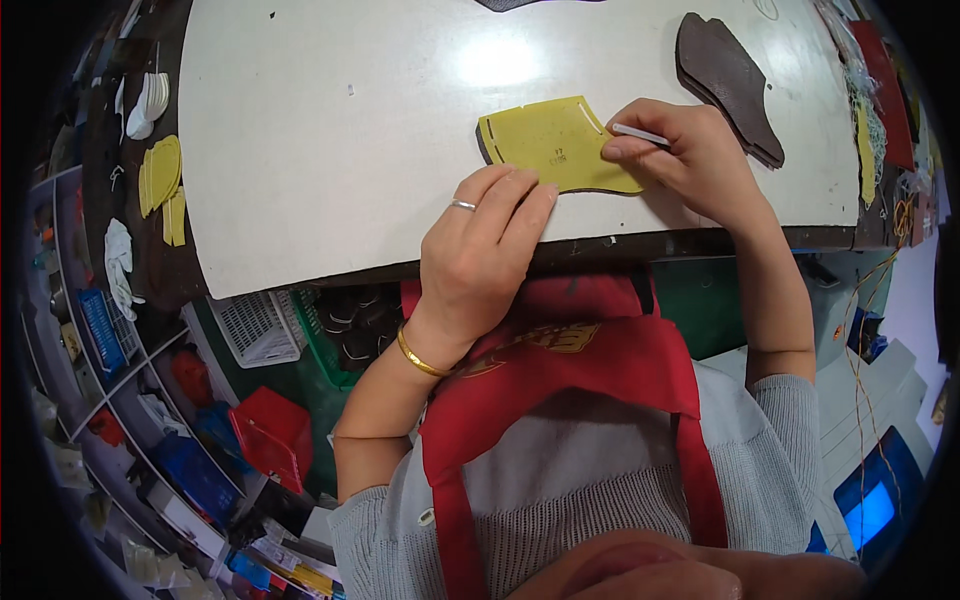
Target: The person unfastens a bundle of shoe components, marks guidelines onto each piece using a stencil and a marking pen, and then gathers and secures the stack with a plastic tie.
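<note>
A yellow shoe-part template (555, 145) with slots along two edges lies on a dark leather piece (483, 143), which shows as a thin rim at its left and near edges. My left hand (485, 225) presses its fingertips on the template's near left edge, with the fingers stretched out and holding nothing. Between the thumb and fingers of my right hand (700, 155) is a slim white marking pen (640, 133). That hand rests at the template's right edge, and the pen's tip cannot be made out.
A stack of dark brown leather pieces (730, 85) lies at the right on the white tabletop (320, 130). Yellow templates (160, 172) and a white glove (118, 260) lie along the left edge. Below stand crates (255, 328), a red bin (272, 435) and shelves; wires hang at right.
</note>
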### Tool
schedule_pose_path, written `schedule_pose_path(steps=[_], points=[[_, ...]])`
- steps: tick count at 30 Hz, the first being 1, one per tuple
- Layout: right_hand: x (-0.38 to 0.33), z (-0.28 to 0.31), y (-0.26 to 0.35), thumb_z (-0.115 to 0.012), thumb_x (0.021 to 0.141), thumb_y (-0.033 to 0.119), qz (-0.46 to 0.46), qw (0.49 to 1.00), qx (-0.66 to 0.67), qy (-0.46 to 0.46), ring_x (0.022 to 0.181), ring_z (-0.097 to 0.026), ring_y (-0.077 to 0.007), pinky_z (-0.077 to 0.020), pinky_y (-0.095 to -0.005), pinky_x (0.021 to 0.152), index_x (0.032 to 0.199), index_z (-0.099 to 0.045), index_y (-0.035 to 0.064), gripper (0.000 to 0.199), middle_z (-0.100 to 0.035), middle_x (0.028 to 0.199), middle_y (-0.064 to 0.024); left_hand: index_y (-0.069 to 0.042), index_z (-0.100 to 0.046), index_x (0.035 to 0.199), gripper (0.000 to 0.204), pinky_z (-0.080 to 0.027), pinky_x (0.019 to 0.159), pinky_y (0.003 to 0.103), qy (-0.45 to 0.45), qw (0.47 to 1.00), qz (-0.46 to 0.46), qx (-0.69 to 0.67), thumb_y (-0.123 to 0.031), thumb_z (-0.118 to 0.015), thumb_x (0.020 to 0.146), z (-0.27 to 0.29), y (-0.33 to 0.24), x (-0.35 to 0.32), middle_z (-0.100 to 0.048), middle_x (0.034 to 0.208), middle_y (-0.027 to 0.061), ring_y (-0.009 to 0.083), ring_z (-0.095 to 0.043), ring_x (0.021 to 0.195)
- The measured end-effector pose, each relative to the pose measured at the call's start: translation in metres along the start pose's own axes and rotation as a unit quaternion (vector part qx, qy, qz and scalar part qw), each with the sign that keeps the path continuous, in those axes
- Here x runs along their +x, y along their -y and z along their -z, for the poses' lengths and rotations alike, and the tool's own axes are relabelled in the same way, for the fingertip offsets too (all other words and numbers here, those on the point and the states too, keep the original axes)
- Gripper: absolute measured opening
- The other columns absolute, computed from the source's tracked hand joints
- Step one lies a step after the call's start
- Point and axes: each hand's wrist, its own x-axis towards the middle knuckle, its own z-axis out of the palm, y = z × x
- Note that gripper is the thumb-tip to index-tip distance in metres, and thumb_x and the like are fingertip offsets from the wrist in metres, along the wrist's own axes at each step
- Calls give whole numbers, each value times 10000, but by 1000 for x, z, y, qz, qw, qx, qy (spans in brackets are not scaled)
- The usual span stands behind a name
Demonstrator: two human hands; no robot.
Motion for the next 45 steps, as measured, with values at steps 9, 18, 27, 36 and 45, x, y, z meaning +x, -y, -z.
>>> schedule_pose_path(steps=[9, 18, 27, 36, 45], points=[[1, 1, -1, -734, 908, 189, 32, 995, -89, 22, 674, -674, -212, -524, -310, 653, 1019, -703, 37, 191, -700, 768, -96, -51, -711, 1098, 316, -589, 734, 311, 61, 996, 1, 72, -35, -673, 785, 2, -13, 9, -665, 1066, 77, 256, -656, 969], [-23, 26, -8, -777, 846, 211, -84, 996, 5, -27, 828, -753, -218, -564, -341, 749, 1017, -710, 47, 246, -757, 848, -107, -109, -700, 1180, 385, -529, 619, 244, 155, 967, -42, 200, -91, -639, 800, 1, -26, 29, -595, 1008, 56, 217, -572, 810], [-19, 36, -22, -743, 874, 265, 43, 959, -209, -188, 704, -717, -236, -539, -370, 611, 998, -699, 132, 187, -730, 848, -46, -55, -699, 1205, 402, -530, 714, 298, 166, 968, -55, 178, -88, -631, 810, -10, -35, 29, -613, 1060, 95, 239, -575, 846], [38, -8, 47, -587, 986, 364, 163, 985, -40, 50, 646, -676, -311, -517, -431, 596, 993, -706, 152, 243, -705, 741, -75, 27, -691, 1127, 363, -548, 704, 321, 97, 979, -66, 170, -98, -643, 789, -26, -48, 19, -621, 996, 160, 258, -624, 845], [77, -34, 47, -613, 980, 253, 275, 951, -137, -26, 711, -702, -325, -526, -424, 592, 934, -660, 79, 187, -719, 818, -124, 16, -687, 1128, 383, -555, 775, 372, 135, 973, -66, 174, -177, -627, 802, -24, -53, 22, -610, 1098, 166, 295, -600, 861]])
